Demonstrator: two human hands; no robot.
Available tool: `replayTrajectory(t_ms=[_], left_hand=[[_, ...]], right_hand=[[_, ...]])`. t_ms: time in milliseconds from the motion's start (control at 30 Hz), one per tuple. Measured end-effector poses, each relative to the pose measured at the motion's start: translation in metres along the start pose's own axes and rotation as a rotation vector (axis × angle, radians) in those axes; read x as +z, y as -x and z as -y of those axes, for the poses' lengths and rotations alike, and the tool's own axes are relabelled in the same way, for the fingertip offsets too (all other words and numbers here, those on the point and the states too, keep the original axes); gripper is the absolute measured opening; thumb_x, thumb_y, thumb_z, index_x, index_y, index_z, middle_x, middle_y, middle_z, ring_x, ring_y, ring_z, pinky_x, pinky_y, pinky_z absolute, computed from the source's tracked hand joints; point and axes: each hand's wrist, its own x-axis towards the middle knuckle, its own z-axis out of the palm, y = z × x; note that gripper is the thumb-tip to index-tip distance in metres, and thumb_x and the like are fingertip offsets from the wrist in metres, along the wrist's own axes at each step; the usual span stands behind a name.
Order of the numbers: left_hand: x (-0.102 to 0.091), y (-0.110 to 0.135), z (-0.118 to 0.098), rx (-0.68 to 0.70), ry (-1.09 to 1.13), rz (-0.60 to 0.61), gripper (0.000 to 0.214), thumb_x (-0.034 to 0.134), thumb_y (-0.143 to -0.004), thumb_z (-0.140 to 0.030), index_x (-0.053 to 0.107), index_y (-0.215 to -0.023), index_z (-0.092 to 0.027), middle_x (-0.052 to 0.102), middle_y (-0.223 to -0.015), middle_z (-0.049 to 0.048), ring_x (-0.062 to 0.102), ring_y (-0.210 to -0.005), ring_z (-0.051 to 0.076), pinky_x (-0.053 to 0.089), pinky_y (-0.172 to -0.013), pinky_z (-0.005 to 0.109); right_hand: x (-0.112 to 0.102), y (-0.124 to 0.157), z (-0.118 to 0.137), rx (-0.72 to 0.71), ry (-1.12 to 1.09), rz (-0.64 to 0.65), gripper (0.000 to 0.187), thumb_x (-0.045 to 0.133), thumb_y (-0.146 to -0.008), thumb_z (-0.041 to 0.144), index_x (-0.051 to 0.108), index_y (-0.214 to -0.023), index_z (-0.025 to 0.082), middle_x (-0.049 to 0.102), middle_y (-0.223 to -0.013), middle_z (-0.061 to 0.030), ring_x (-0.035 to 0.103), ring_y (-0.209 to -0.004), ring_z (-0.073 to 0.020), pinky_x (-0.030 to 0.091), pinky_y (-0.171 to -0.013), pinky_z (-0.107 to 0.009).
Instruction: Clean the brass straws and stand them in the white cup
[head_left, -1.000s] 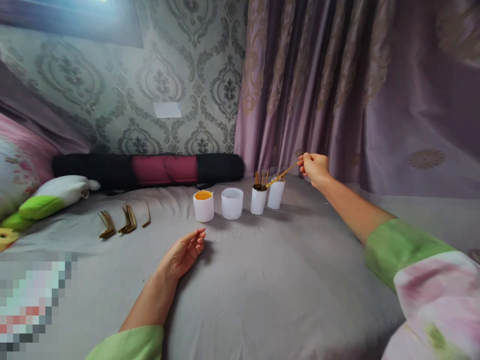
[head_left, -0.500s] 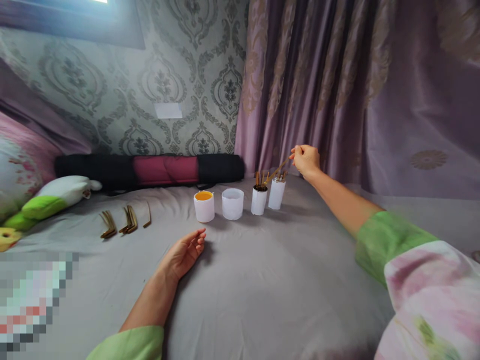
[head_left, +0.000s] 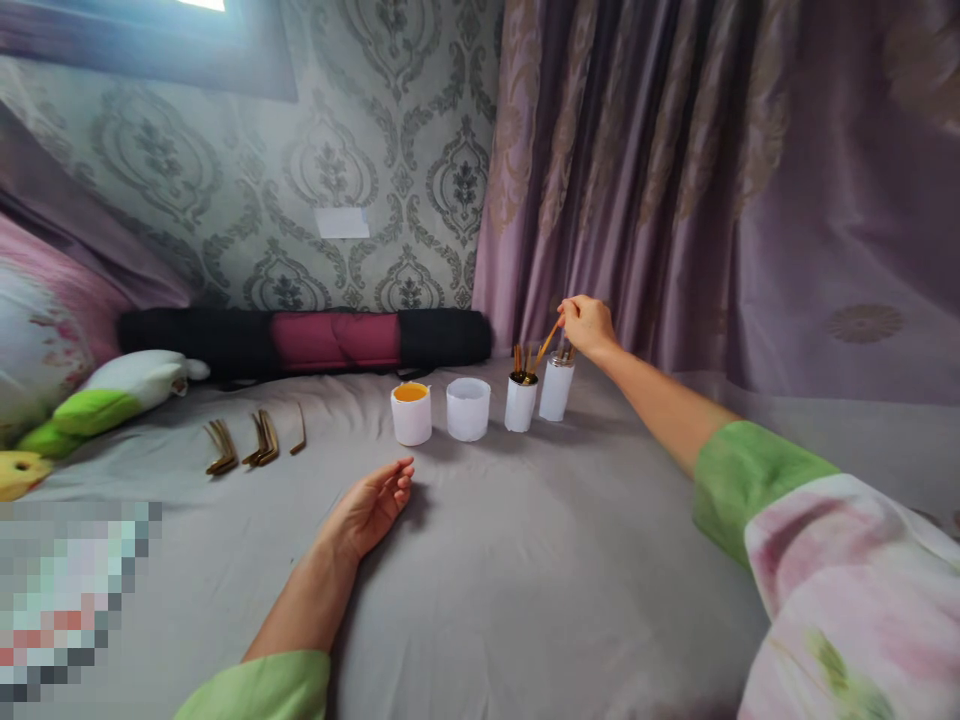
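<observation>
My right hand (head_left: 588, 324) pinches the upper end of a thin golden-brown stick (head_left: 548, 343). The stick slants down to the left, its lower end at the mouth of a narrow white cup (head_left: 520, 404) with several similar sticks standing in it. Just right of that cup is another narrow white cup (head_left: 556, 391), also holding sticks, below my right hand. My left hand (head_left: 373, 508) rests on the grey sheet, fingers loosely curled with nothing in them. Beyond it stand a white cup with orange inside (head_left: 412, 418) and a translucent white cup (head_left: 468, 412).
Bent golden-brown sticks (head_left: 264, 440) lie in small groups on the grey sheet (head_left: 525, 590) at the left. A black and maroon roll (head_left: 334, 340) lies along the wall. Plush toys (head_left: 112, 400) sit at far left; a purple curtain (head_left: 637, 180) hangs behind the right cups.
My right hand has moved left and slightly down with the stick, which now stands steeper over the narrow cup. My left hand stays in place.
</observation>
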Motion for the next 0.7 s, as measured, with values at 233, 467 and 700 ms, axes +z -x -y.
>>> replayTrajectory(t_ms=[233,467,700], left_hand=[[0.002,0.001,0.000,-0.011,0.006,-0.008,0.013,0.045,-0.080,-0.003,0.055,-0.089,-0.006,0.057,-0.068,0.0053,0.051,-0.049,0.006,0.045,-0.041,0.015],[0.002,0.001,0.000,-0.013,0.022,-0.008,0.014,0.045,-0.081,-0.003,0.055,-0.090,-0.007,0.058,-0.068,0.0052,0.051,-0.048,0.006,0.044,-0.040,0.015],[0.001,0.000,0.001,-0.007,0.009,0.001,0.014,0.046,-0.081,-0.003,0.055,-0.090,-0.007,0.058,-0.069,0.0055,0.051,-0.049,0.006,0.045,-0.041,0.015]], right_hand=[[0.011,0.002,-0.003,-0.008,0.041,0.048,0.027,0.038,-0.084,0.026,0.062,-0.077,0.016,0.065,-0.065,-0.0027,0.060,-0.062,-0.0133,0.045,-0.065,-0.024],[0.018,0.008,-0.005,0.026,0.098,0.111,0.027,0.039,-0.084,0.025,0.063,-0.075,0.018,0.066,-0.067,-0.0031,0.061,-0.064,-0.0142,0.045,-0.067,-0.025],[0.025,0.015,-0.008,0.065,0.175,0.149,0.028,0.039,-0.083,0.024,0.065,-0.075,0.018,0.068,-0.073,-0.0055,0.062,-0.068,-0.0149,0.046,-0.069,-0.025]])
